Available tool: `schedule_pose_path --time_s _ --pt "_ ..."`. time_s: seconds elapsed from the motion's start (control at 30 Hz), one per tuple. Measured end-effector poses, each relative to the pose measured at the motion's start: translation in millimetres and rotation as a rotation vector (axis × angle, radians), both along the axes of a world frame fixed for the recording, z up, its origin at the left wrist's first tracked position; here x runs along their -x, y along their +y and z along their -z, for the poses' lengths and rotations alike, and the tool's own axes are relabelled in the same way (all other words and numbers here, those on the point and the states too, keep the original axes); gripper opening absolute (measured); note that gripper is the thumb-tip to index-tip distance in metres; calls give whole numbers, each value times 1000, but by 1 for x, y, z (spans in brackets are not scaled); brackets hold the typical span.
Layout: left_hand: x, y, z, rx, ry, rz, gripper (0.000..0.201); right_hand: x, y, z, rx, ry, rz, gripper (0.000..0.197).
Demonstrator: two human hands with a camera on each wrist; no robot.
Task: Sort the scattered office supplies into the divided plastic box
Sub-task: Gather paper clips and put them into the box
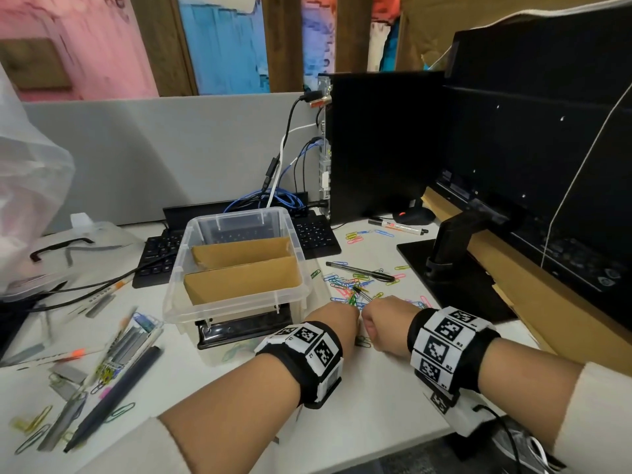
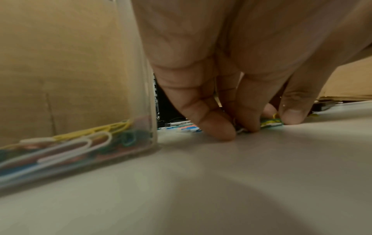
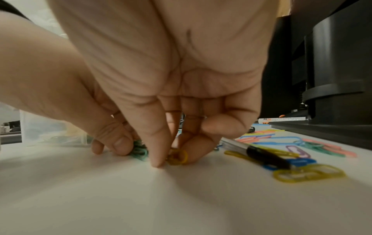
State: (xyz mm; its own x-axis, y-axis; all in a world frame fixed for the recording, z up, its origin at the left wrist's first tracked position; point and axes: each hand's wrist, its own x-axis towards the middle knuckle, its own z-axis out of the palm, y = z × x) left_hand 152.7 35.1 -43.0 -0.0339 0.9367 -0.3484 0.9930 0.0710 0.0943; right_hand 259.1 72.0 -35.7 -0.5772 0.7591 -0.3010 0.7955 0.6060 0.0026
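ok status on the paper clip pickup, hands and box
Left hand and right hand both pinching paper clips off the desk. Divided plastic box beside them, clips already inside. Black pen lies among the clips.

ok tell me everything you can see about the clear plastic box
The clear plastic box is a see-through rectangular tub with a rolled rim and no lid on. It stands upright on the white desk, left of both hands. Two brown cardboard dividers split it crosswise. Coloured paper clips lie on its floor in the near section. Its far end rests against a black keyboard.
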Motion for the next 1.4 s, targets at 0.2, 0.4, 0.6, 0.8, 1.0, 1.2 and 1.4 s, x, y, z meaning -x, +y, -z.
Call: schedule_pose_path --time_s 0.2,0.4,0.6,0.8,1.0,1.2,1.4 --pt "2 -6 -2 -28 -44 -28 26 -5 -3 -6 44 -5 -16 12" --pt "3 -12 -2 -49 -37 -51 30 -8 1 -10 104 -33 5 17" --pt "4 -19 -2 -89 -47 -104 32 -13 -1 -15 131 -58 -40 7" --pt "2 -20 -9 -64 21 -54 31 -9 0 -16 124 100 19 20" --pt "2 -24 -12 -82 -69 -66 33 0 0 -12 60 -4 -11 16" --pt "1 -21 -8 -80 -84 -37 33 -1 -4 -9 2 -95 -68 16" --pt "-7 -13 -6 -31 -36 -56 31 -1 -2 -7 9 -78 -55 15"
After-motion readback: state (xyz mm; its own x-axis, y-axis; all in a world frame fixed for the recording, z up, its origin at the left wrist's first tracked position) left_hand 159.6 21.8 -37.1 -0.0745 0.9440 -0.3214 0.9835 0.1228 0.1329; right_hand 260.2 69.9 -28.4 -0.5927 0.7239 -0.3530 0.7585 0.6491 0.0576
